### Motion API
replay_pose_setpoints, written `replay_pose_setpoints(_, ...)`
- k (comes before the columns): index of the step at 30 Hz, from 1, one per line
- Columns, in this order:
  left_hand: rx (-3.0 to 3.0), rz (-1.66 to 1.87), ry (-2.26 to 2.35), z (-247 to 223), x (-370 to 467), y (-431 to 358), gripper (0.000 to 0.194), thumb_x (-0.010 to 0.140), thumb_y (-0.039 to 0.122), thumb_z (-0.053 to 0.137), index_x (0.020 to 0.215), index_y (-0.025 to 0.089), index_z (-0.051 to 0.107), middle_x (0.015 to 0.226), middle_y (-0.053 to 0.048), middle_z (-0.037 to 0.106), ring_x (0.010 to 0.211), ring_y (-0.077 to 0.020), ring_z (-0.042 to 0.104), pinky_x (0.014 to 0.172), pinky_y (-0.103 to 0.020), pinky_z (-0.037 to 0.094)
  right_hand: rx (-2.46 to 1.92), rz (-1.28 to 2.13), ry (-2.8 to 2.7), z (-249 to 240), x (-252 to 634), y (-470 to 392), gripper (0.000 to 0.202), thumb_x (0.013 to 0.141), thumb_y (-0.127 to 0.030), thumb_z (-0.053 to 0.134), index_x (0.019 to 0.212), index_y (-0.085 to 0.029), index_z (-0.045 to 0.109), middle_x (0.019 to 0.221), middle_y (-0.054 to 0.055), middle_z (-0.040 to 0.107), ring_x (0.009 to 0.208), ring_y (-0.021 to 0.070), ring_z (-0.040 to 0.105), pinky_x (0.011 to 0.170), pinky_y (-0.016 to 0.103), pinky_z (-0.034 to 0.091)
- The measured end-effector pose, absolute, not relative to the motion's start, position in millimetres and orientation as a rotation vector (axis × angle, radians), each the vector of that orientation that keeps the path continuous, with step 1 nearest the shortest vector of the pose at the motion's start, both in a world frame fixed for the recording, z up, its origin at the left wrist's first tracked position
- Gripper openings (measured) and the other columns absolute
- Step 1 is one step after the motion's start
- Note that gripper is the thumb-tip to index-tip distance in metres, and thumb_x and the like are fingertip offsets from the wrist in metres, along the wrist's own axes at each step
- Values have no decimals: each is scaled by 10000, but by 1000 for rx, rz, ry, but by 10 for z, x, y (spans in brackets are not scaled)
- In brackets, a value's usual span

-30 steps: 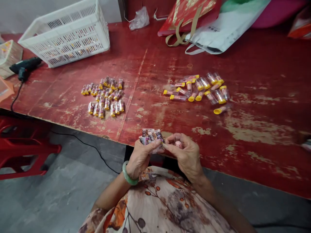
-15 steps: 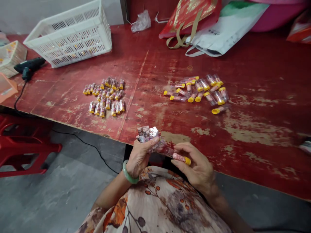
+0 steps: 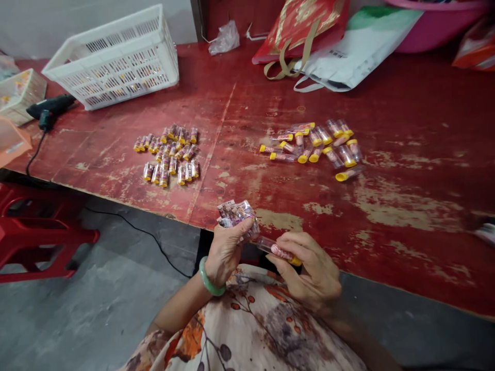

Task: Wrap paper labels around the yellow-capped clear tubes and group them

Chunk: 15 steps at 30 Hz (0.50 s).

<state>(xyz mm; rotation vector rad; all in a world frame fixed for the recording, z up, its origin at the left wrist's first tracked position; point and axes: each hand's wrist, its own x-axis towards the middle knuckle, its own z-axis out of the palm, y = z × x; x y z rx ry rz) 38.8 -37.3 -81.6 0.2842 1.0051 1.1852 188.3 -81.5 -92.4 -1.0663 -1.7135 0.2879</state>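
My left hand (image 3: 228,247), with a green bangle at the wrist, is closed on a bunch of printed plastic sleeves (image 3: 235,212) at the table's front edge. Between the thumb and fingers of my right hand (image 3: 309,268) is a clear tube (image 3: 280,251) with a yellow cap and pink-and-white contents. The tube's clear end points left, close to the sleeves; whether it is inside one is hard to make out. Behind my hands, several similar tubes (image 3: 325,135) lie loose at the right, and several wrapped tubes (image 3: 172,149) lie grouped at the left.
The red table (image 3: 240,113) holds a white basket (image 3: 116,62), a heat gun (image 3: 50,105) with its cord and a smaller basket (image 3: 23,98). At the back are a red bag (image 3: 301,26), a white bag (image 3: 356,56) and a pink basin (image 3: 436,26). Red stools (image 3: 38,226) stand at left.
My right hand has shifted slightly left on the tube, its fingers now covering more of the yellow cap. The sleeves in my left hand have tilted slightly.
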Motion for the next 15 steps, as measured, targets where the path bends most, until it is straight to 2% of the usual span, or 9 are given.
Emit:
replay_pose_setpoints(5,290,1152,922,-856,400,-400,326,599,267,861,853,149,695,809,-25,705,690,-146,645,698,-273,499,-1030,131,-1836,-922,1888,-763,427,776,-59,659,1158,-230,574,957,75,659,860,215,650,734,374,569)
replay_pose_setpoints(10,237,1133,921,-874,410,-382,324,595,265,864,837,129,699,791,-35,705,660,-142,645,650,-259,511,-1051,-23,-1935,-963,1900,-757,447,758,-54,689,1168,-186,570,984,120,668,901,242,653,768,391,575)
replay_pose_setpoints(15,251,1113,919,-866,426,-385,357,601,311,864,867,132,705,826,-55,724,692,-166,671,646,-268,539,-1016,-144,-2066,-983,1899,-772,295,771,-100,705,1031,-210,619,961,95,691,942,253,655,769,389,574)
